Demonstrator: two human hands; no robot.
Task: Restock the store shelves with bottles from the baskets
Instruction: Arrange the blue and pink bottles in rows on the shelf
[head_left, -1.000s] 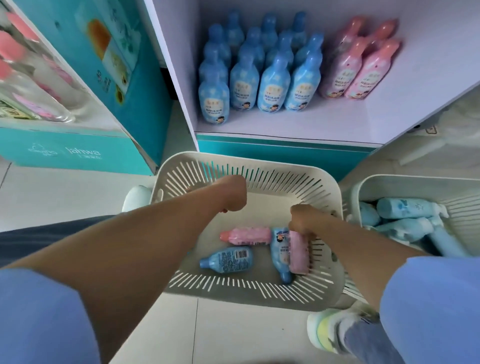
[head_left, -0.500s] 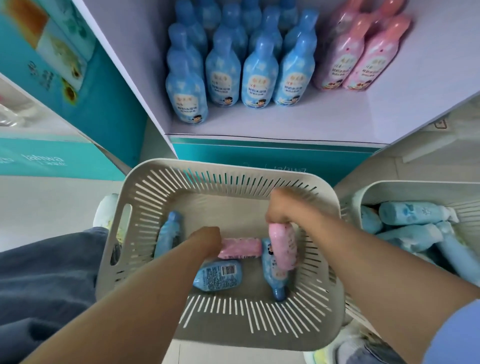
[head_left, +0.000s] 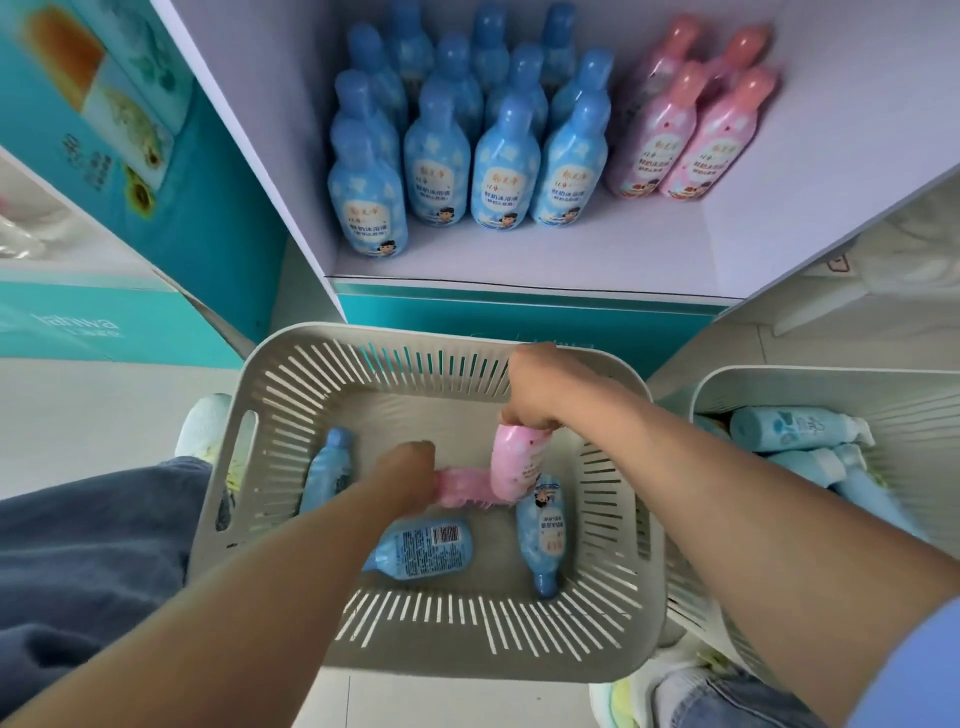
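The person is wearing a light blue short sleeve (head_left: 917, 670) on the right arm, dark blue trousers (head_left: 78, 545) over the left leg, faded denim (head_left: 737, 701) at the right ankle, a white sock (head_left: 675, 688), and pale left sneaker (head_left: 205, 426) and right sneaker (head_left: 621, 701) with yellow-green trim.

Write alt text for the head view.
Right hand holds a pink bottle in a slatted basket; left hand grips a second pink bottle lying among three blue bottles. More bottles stand on the shelf ahead.

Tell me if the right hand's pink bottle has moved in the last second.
Yes: the right hand lifted the pink bottle off the basket floor, toward its far wall.
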